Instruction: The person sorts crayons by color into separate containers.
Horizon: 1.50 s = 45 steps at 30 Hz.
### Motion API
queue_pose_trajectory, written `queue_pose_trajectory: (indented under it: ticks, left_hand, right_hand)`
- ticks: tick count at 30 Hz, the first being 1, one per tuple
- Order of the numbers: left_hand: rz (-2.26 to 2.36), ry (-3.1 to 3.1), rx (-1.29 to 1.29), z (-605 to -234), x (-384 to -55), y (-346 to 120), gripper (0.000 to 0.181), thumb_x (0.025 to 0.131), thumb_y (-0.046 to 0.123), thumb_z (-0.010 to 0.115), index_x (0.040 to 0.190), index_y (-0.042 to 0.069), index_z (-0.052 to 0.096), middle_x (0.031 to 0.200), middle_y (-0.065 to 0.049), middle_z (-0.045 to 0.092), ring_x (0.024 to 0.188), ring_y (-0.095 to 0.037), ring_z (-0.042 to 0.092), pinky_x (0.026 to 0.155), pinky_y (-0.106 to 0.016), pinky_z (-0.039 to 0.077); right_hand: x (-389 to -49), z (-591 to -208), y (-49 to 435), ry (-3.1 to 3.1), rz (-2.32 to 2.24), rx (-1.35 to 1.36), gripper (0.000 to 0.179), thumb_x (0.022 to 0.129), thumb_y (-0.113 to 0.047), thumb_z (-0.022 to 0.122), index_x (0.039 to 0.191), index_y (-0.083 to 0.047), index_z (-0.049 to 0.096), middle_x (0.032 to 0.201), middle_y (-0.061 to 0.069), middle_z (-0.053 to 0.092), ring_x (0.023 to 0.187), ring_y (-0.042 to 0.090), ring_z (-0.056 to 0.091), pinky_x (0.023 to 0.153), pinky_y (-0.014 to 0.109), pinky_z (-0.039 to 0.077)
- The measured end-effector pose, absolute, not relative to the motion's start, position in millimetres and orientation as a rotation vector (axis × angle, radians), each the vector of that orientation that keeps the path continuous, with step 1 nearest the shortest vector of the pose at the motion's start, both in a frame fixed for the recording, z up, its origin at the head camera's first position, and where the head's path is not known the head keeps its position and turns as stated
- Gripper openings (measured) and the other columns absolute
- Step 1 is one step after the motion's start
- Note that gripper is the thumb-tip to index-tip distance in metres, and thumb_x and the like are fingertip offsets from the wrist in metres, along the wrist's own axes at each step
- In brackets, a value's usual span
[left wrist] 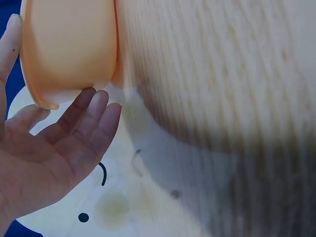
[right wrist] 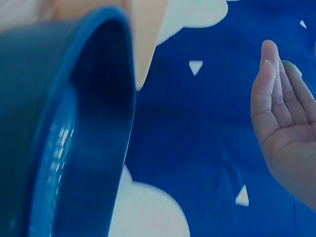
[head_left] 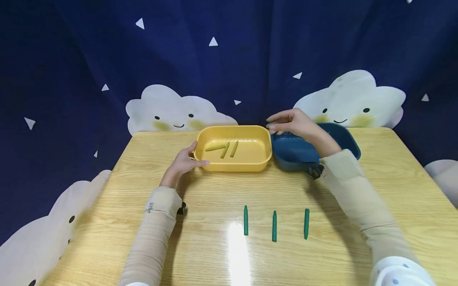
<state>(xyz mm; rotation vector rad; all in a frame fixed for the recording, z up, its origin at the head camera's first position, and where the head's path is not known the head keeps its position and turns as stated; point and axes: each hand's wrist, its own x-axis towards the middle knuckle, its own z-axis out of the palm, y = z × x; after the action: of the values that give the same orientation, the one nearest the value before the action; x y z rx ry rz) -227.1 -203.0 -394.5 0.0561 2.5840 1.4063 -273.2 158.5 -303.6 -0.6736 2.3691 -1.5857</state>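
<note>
My left hand (head_left: pixel 183 162) holds the left end of a yellow tub (head_left: pixel 236 167), thumb along the front wall and the other fingers at the end wall. The left wrist view shows those fingers against the tub's outside (left wrist: pixel 71 44). Three yellow crayons (head_left: pixel 234 149) lie in the tub. My right hand (head_left: pixel 295 124) hovers above where the yellow tub meets a blue tub (head_left: pixel 297 153), fingers fairly straight and close together. Nothing shows between them in the right wrist view, where the blue tub's wall (right wrist: pixel 94 118) fills the left side.
Three green crayons, a left one (head_left: pixel 245 220), a middle one (head_left: pixel 274 226) and a right one (head_left: pixel 306 224), lie apart on the wooden table (head_left: pixel 207 246) in front of the tubs. A dark blue curtain (head_left: pixel 243 63) with clouds and triangles hangs behind the table.
</note>
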Motion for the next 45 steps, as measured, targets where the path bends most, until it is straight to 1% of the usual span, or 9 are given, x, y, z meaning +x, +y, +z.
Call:
queue_pose_trajectory:
  ticks: [4, 9, 13, 17, 20, 24, 32, 39, 45]
  left_hand:
    - [1.357, 2.586, 0.091, -392.6, -231.4, -203.7, 0.099, 0.075, 0.023, 0.076, 0.145, 0.005, 0.008, 0.140, -0.020, 0.035, 0.107, -0.029, 0.050, 0.090, -0.037, 0.041]
    - [1.289, 2.589, 0.126, -386.5, -235.2, -203.7, 0.099, 0.075, 0.023, 0.075, 0.144, 0.001, 0.007, 0.139, -0.023, 0.034, 0.104, -0.030, 0.050, 0.081, -0.034, 0.045]
    - [1.250, 2.600, 0.168, -381.2, -232.7, -205.6, 0.105, 0.073, 0.032, 0.076, 0.144, -0.003, 0.007, 0.141, -0.026, 0.028, 0.114, -0.034, 0.043, 0.089, -0.037, 0.043]
    - [1.292, 2.606, 0.181, -379.6, -230.6, -208.5, 0.110, 0.072, 0.039, 0.076, 0.145, 0.001, 0.004, 0.140, -0.028, 0.028, 0.116, -0.039, 0.041, 0.094, -0.041, 0.040]
    - [1.343, 2.637, 0.137, -376.5, -228.5, -208.7, 0.102, 0.076, 0.036, 0.073, 0.146, 0.005, 0.006, 0.140, -0.027, 0.028, 0.116, -0.042, 0.042, 0.093, -0.044, 0.040]
    - [1.325, 2.750, 0.103, -368.4, -220.7, -207.2, 0.083, 0.082, 0.033, 0.067, 0.144, 0.002, 0.020, 0.137, -0.026, 0.036, 0.117, -0.042, 0.042, 0.090, -0.046, 0.043]
    - [1.362, 2.888, 0.248, -351.6, -190.0, -201.8, 0.056, 0.084, 0.023, 0.066, 0.129, -0.005, 0.047, 0.114, -0.025, 0.056, 0.106, -0.038, 0.053, 0.084, -0.045, 0.046]
    - [1.395, 2.916, 0.410, -339.2, -165.6, -188.3, 0.049, 0.083, 0.018, 0.068, 0.124, -0.002, 0.052, 0.101, -0.018, 0.064, 0.093, -0.031, 0.060, 0.074, -0.040, 0.051]
    - [1.455, 2.906, 0.582, -329.9, -150.9, -178.8, 0.051, 0.079, 0.010, 0.070, 0.125, -0.004, 0.051, 0.092, -0.014, 0.066, 0.085, -0.026, 0.062, 0.073, -0.040, 0.051]
  right_hand:
    - [-263.9, -305.5, 183.3, 2.406, -1.611, -0.669, 0.039, 0.087, -0.014, 0.062, 0.119, 0.008, 0.055, 0.091, 0.001, 0.068, 0.081, 0.019, 0.065, 0.069, 0.031, 0.052]
    - [-252.8, -309.4, 207.6, 2.450, -1.668, -0.623, 0.042, 0.088, -0.012, 0.061, 0.121, 0.012, 0.051, 0.092, -0.002, 0.068, 0.080, 0.016, 0.065, 0.069, 0.032, 0.052]
    - [-243.1, -312.5, 224.6, 2.499, -1.667, -0.585, 0.043, 0.088, -0.013, 0.061, 0.122, 0.010, 0.051, 0.094, -0.003, 0.067, 0.082, 0.015, 0.065, 0.070, 0.029, 0.051]
    - [-234.2, -315.1, 241.8, 2.527, -1.656, -0.567, 0.042, 0.089, -0.014, 0.060, 0.123, 0.009, 0.051, 0.095, -0.006, 0.066, 0.083, 0.014, 0.064, 0.071, 0.030, 0.051]
    - [-226.9, -317.1, 254.8, 2.544, -1.644, -0.544, 0.042, 0.089, -0.014, 0.059, 0.123, 0.010, 0.050, 0.095, -0.008, 0.066, 0.083, 0.014, 0.064, 0.071, 0.030, 0.051]
    - [-217.5, -321.6, 270.6, 2.616, -1.603, -0.466, 0.042, 0.089, -0.015, 0.060, 0.122, 0.009, 0.051, 0.091, -0.007, 0.065, 0.081, 0.014, 0.063, 0.069, 0.030, 0.051]
    - [-205.4, -331.3, 290.3, 2.730, -1.519, -0.344, 0.047, 0.088, -0.018, 0.061, 0.128, 0.002, 0.046, 0.086, -0.003, 0.059, 0.069, 0.019, 0.057, 0.058, 0.031, 0.047]
    - [-203.9, -344.2, 307.2, 2.783, -1.507, -0.284, 0.050, 0.088, -0.020, 0.061, 0.128, 0.004, 0.043, 0.079, -0.004, 0.058, 0.065, 0.019, 0.055, 0.056, 0.029, 0.046]
    - [-209.0, -359.0, 324.6, 2.694, -1.564, -0.156, 0.056, 0.089, -0.025, 0.059, 0.129, 0.008, 0.036, 0.062, -0.005, 0.045, 0.055, 0.015, 0.046, 0.053, 0.026, 0.043]
